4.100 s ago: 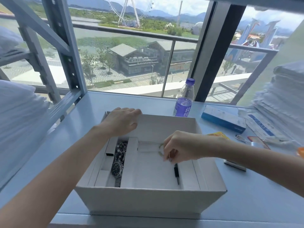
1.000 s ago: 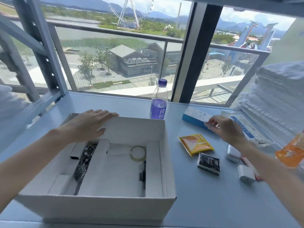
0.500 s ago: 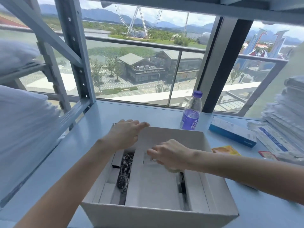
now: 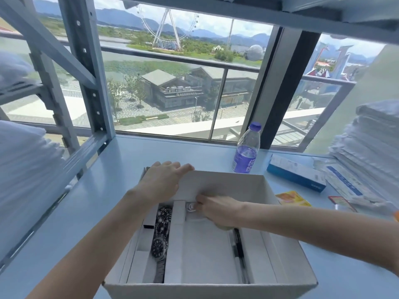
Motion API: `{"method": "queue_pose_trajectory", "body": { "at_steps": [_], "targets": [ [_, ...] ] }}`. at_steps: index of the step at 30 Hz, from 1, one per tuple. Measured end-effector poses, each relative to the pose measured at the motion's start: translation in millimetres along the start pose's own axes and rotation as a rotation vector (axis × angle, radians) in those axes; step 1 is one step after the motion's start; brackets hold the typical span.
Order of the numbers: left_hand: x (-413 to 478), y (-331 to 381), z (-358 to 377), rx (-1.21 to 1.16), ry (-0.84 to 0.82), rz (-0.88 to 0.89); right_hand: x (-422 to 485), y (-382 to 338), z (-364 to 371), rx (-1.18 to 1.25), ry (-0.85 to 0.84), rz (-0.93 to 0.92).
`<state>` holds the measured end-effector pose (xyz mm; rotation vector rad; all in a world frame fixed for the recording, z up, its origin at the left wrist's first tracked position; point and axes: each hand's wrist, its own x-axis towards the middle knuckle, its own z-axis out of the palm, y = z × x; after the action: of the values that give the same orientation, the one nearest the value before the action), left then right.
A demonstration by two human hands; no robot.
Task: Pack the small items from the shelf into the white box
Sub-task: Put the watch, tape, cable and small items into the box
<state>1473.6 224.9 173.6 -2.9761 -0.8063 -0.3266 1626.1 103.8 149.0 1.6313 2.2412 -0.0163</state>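
Observation:
The white box (image 4: 287,251) stands open on the blue shelf, split by white dividers. A dark wristwatch (image 4: 159,248) lies in its left slot and a black pen (image 4: 238,247) in its right slot. My left hand (image 4: 160,182) rests flat on the box's far left rim. My right hand (image 4: 218,210) reaches into the middle compartment's far end and pinches a small white round item (image 4: 191,207) against the back wall. A ring of tape seen earlier is hidden under that hand.
On the blue shelf (image 4: 90,203) to the right lie a purple-labelled water bottle (image 4: 246,151), a blue-and-white carton (image 4: 295,175), a yellow sachet (image 4: 292,198), a small red packet (image 4: 342,202) and a stack of white padded bags (image 4: 369,147). A grey shelf upright (image 4: 86,67) stands at left.
My right hand has moved further toward the back of the box's middle compartment with the small white item. My left hand has stayed on the rim.

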Motion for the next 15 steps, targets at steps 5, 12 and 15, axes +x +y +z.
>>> {"method": "queue_pose_trajectory", "body": {
  "at_steps": [5,12,15],
  "targets": [
    [0,1,-4,-0.001,-0.03,-0.018,-30,-1,-24,-0.038,0.028,0.017],
    [-6,-14,2,0.135,-0.015,0.043,-155,62,-25,0.23,0.567,0.165],
    [-5,-32,15,0.094,-0.027,-0.002,-205,103,9,0.27,0.47,0.455]
  ]
}}
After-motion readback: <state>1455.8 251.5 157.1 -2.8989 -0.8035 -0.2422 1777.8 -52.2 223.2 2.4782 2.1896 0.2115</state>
